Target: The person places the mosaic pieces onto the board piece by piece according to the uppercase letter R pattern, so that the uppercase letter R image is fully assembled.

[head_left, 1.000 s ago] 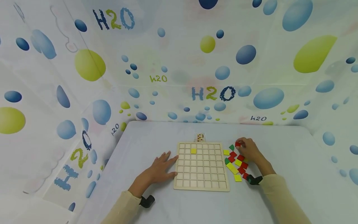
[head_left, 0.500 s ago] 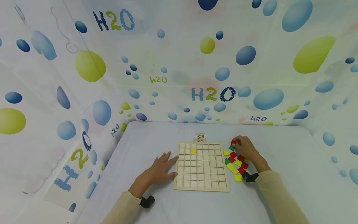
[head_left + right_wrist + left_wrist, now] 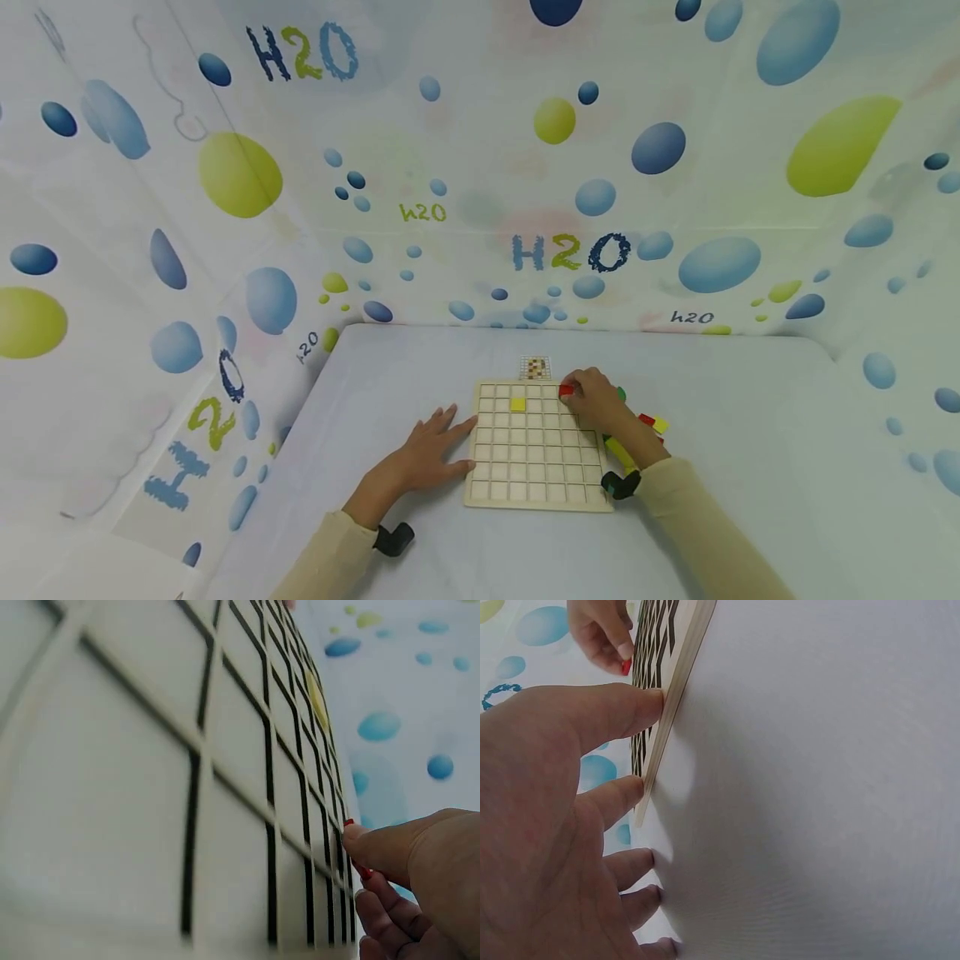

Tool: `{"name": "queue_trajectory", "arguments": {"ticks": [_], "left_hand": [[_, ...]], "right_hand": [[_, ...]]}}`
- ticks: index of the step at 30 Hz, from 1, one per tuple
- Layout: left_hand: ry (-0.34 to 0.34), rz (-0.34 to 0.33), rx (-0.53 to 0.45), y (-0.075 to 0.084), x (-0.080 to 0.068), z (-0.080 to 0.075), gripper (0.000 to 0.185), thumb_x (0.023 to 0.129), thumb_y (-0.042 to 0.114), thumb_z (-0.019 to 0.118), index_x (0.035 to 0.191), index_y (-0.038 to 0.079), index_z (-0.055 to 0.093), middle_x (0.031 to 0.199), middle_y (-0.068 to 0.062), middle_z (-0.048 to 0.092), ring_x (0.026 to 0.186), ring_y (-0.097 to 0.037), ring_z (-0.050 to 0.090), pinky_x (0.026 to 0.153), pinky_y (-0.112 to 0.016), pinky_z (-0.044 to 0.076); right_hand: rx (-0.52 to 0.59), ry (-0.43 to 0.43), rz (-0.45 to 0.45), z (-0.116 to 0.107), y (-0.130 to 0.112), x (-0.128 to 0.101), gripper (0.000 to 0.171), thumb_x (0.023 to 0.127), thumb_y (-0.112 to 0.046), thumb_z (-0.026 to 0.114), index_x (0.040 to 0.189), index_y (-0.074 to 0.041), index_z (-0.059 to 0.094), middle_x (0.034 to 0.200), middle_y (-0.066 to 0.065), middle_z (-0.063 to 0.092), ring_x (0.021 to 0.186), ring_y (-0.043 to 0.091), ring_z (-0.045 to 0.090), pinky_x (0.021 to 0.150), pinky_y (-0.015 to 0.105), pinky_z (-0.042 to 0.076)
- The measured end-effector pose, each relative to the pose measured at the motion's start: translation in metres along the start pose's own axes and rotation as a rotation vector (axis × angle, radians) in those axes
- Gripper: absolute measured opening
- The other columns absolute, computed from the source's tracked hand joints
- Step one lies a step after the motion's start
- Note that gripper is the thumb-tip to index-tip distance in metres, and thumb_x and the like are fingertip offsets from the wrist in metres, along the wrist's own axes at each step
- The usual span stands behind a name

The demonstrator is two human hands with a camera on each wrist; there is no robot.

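Observation:
A wooden grid board (image 3: 528, 454) lies on the table, one yellow square tile (image 3: 518, 404) sitting in a cell of its upper part. My right hand (image 3: 596, 404) pinches a red tile (image 3: 566, 390) over the board's far right part; in the right wrist view the red tile (image 3: 361, 870) shows between thumb and fingers. With fingers spread, my left hand (image 3: 431, 450) rests at the board's left side. Its thumb and one finger touch the board's edge (image 3: 676, 697) in the left wrist view.
Right of the board lie loose tiles, partly hidden by my right arm: a green one (image 3: 621, 393), a red one (image 3: 647, 419) and yellow ones (image 3: 661, 426). A small printed pattern card (image 3: 536, 367) lies beyond the board's far edge. A patterned curtain (image 3: 480, 167) stands behind the table.
My right hand has carried the red tile left from the loose tiles to above the board. The left hand stays at the board's left side.

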State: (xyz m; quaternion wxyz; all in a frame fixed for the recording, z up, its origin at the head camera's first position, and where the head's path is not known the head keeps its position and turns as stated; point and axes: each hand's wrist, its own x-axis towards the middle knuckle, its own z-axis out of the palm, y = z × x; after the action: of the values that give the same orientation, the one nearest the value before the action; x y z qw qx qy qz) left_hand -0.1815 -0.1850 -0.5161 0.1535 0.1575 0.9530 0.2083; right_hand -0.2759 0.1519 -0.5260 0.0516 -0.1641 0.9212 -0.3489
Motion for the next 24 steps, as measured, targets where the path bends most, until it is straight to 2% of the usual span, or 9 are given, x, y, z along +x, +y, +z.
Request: {"name": "queue_trajectory", "arguments": {"ticks": [4, 9, 16, 24], "left_hand": [[0.001, -0.008, 0.004, 0.000, 0.000, 0.000, 0.073, 0.100, 0.050, 0.066, 0.164, 0.025, 0.042, 0.174, -0.019, 0.024, 0.162, -0.043, 0.018, 0.128, -0.066, 0.016], [0.000, 0.000, 0.000, -0.001, 0.001, 0.001, 0.073, 0.100, 0.050, 0.067, 0.164, 0.025, 0.042, 0.174, -0.018, 0.024, 0.162, -0.043, 0.018, 0.128, -0.066, 0.016], [0.001, -0.001, 0.005, -0.001, 0.001, 0.001, 0.073, 0.100, 0.050, 0.067, 0.164, 0.025, 0.042, 0.174, -0.018, 0.024, 0.162, -0.043, 0.017, 0.128, -0.066, 0.016], [0.000, -0.005, -0.001, 0.000, 0.000, 0.000, 0.073, 0.099, 0.048, 0.068, 0.163, 0.025, 0.043, 0.174, -0.018, 0.024, 0.162, -0.042, 0.018, 0.128, -0.066, 0.015]], "right_hand": [[-0.025, -0.028, -0.006, 0.018, -0.016, 0.004, 0.025, 0.102, -0.019, 0.072, 0.122, -0.004, 0.070, 0.111, 0.013, 0.061, 0.101, 0.027, 0.061, 0.091, 0.053, 0.047], [-0.040, -0.035, -0.036, 0.031, -0.031, 0.005, 0.021, 0.099, -0.017, 0.073, 0.117, -0.007, 0.072, 0.110, 0.011, 0.062, 0.101, 0.026, 0.059, 0.088, 0.051, 0.046], [-0.069, -0.031, -0.052, 0.034, -0.045, 0.002, 0.012, 0.098, -0.013, 0.071, 0.109, -0.009, 0.068, 0.105, 0.007, 0.061, 0.096, 0.024, 0.056, 0.083, 0.050, 0.045], [-0.061, -0.032, -0.065, 0.036, -0.043, -0.001, 0.006, 0.099, -0.011, 0.073, 0.104, -0.008, 0.070, 0.111, 0.009, 0.063, 0.101, 0.028, 0.055, 0.090, 0.050, 0.048]]}}
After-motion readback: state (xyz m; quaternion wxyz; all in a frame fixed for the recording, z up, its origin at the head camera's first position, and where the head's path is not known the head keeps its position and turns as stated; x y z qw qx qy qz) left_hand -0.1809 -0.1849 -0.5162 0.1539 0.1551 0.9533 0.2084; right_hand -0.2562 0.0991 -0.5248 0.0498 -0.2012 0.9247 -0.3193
